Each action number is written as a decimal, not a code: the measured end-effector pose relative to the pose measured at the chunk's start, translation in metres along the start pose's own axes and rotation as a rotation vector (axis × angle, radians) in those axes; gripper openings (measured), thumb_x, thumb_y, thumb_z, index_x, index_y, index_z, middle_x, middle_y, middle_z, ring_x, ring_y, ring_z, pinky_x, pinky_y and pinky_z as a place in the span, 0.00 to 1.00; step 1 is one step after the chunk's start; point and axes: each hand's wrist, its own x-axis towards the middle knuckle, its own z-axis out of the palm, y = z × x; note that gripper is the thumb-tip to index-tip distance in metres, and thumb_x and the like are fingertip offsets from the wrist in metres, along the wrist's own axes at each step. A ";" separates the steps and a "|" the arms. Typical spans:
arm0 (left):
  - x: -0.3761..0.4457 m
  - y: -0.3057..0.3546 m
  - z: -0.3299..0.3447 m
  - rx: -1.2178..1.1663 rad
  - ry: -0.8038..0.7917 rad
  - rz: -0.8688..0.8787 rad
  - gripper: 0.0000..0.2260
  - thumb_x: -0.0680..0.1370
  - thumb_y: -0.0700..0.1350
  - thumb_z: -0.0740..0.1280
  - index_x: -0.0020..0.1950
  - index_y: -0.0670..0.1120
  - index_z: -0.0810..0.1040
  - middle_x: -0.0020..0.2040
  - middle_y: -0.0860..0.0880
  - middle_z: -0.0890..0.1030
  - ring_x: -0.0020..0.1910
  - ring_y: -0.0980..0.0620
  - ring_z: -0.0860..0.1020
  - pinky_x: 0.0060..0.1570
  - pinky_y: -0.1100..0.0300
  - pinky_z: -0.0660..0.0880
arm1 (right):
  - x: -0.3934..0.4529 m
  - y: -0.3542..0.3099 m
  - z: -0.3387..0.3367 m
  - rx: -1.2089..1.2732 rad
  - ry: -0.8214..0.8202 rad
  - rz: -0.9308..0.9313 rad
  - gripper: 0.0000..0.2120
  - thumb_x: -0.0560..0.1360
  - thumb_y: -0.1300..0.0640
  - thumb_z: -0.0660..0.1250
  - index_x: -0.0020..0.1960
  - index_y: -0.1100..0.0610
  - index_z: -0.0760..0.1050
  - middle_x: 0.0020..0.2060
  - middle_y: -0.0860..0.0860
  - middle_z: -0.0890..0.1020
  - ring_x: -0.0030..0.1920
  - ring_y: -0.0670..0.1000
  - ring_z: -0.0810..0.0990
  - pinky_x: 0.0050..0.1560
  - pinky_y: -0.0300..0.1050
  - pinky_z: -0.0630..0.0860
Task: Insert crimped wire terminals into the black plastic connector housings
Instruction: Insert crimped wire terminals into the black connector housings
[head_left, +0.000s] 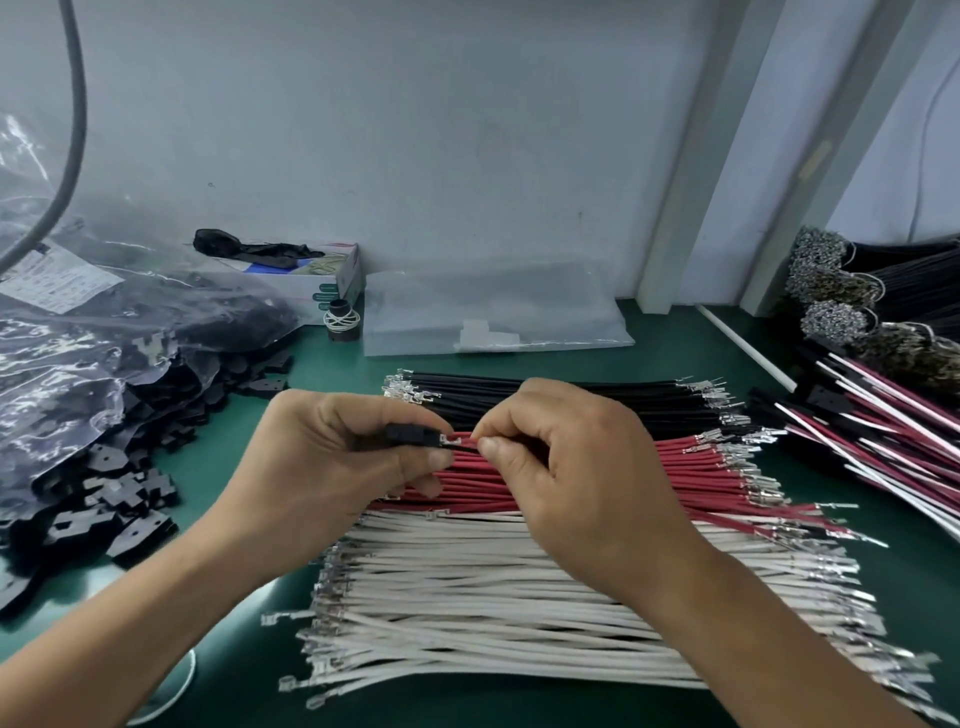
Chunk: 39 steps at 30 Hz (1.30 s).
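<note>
Gripping a black connector housing (410, 435), the left hand (332, 457) is curling thumb and fingers round it, while the right hand (571, 467) is pinching a black wire (460, 445) between thumb and forefinger, its metal terminal sitting right at the housing's mouth, just beyond the fingertips, above the red wires (701, 467).

A small cardboard box (332, 278) and clear plastic bag (493, 312) lie by the wall (415, 130).
</note>
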 end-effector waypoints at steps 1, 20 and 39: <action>0.000 0.000 -0.001 -0.013 0.015 0.003 0.12 0.61 0.44 0.79 0.44 0.47 0.89 0.37 0.40 0.87 0.33 0.43 0.86 0.40 0.53 0.84 | 0.000 -0.001 0.001 -0.044 0.032 -0.027 0.05 0.77 0.57 0.68 0.44 0.52 0.83 0.37 0.41 0.78 0.38 0.44 0.76 0.39 0.41 0.74; 0.006 -0.010 -0.013 0.167 -0.121 0.050 0.09 0.69 0.51 0.76 0.48 0.57 0.89 0.35 0.44 0.86 0.31 0.50 0.83 0.30 0.62 0.76 | 0.001 0.010 0.001 0.073 -0.002 0.011 0.05 0.77 0.53 0.72 0.43 0.52 0.83 0.37 0.43 0.79 0.40 0.45 0.78 0.43 0.42 0.74; 0.010 0.001 -0.028 1.104 -0.114 0.302 0.28 0.70 0.72 0.65 0.68 0.66 0.74 0.59 0.69 0.76 0.53 0.70 0.74 0.50 0.71 0.71 | -0.003 0.013 0.016 -0.189 -0.199 -0.016 0.07 0.76 0.49 0.67 0.44 0.48 0.83 0.41 0.43 0.81 0.42 0.44 0.78 0.43 0.47 0.76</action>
